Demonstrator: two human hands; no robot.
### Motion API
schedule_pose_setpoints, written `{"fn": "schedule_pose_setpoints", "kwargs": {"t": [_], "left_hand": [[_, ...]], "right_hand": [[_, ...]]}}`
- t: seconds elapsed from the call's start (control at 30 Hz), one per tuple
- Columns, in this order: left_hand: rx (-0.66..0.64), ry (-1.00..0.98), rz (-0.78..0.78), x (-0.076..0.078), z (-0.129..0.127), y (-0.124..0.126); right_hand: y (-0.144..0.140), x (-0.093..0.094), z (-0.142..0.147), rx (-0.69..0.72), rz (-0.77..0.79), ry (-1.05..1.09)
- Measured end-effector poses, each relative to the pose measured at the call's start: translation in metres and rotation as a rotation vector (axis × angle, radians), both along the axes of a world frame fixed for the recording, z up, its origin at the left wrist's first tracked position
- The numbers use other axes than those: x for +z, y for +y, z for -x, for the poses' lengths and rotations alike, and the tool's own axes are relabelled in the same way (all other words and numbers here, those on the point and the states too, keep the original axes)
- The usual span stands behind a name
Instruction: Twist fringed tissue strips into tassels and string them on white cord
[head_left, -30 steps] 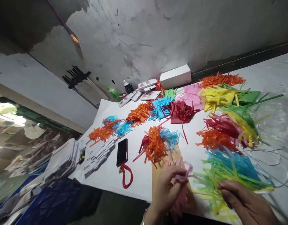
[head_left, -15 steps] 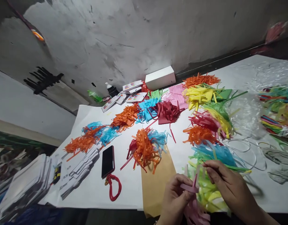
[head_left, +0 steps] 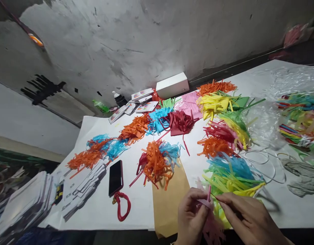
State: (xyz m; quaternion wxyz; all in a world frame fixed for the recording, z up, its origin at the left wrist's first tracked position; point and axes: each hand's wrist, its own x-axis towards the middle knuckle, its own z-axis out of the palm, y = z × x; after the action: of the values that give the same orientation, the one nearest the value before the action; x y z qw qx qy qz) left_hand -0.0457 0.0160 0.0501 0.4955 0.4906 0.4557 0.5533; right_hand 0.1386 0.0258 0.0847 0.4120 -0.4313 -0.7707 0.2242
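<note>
The left hand (head_left: 191, 214) pinches pink paper strips (head_left: 213, 228) at the near edge of the white table (head_left: 136, 207). The right hand (head_left: 246, 216) is just beside it and squeezes a thin thing (head_left: 214, 197), too small to name. Green and yellow strips (head_left: 229, 182) lie behind the right hand, and brown paper (head_left: 168, 207) lies by the left

A limp pink fringed tassel (head_left: 212, 227) hangs from the left hand (head_left: 193, 212), one strip upright.
</note>
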Motion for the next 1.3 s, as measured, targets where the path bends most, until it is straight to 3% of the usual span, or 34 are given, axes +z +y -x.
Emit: {"fn": "schedule_pose_setpoints", "kwargs": {"t": [0.17, 0.3, 0.47, 0.67, 0.77, 0.87, 1.0, 1.1, 1.3], "left_hand": [[0.025, 0.062, -0.091, 0.005, -0.002, 0.001], [0.005, 0.205, -0.313, 0.013, -0.002, 0.004], [0.048, 0.562, -0.668, 0.017, 0.000, 0.008], [0.059, 0.763, -0.812, 0.020, 0.004, 0.009], [0.049, 0.788, -0.860, 0.025, 0.006, 0.012], [0.019, 0.851, -0.872, 0.031, 0.008, 0.015], [-0.013, 0.871, -0.890, 0.035, 0.008, 0.019], [-0.060, 0.836, -0.855, 0.035, 0.006, 0.020], [-0.112, 0.774, -0.832, 0.035, 0.004, 0.020]], "right_hand": [[-0.001, -0.004, -0.001, 0.021, 0.092, 0.024], [-0.003, -0.007, -0.002, 0.027, 0.190, 0.041], [-0.001, -0.003, -0.002, 0.060, 0.651, 0.247], [0.002, -0.008, 0.008, 0.146, 0.977, 0.601], [0.002, -0.010, 0.009, 0.176, 0.976, 0.649], [0.005, -0.007, 0.002, 0.145, 0.866, 0.504], [0.009, -0.001, -0.004, 0.182, 0.867, 0.423], [0.009, -0.002, -0.004, 0.123, 0.805, 0.362], [0.004, -0.008, -0.005, 0.288, 1.010, 0.635]]}}
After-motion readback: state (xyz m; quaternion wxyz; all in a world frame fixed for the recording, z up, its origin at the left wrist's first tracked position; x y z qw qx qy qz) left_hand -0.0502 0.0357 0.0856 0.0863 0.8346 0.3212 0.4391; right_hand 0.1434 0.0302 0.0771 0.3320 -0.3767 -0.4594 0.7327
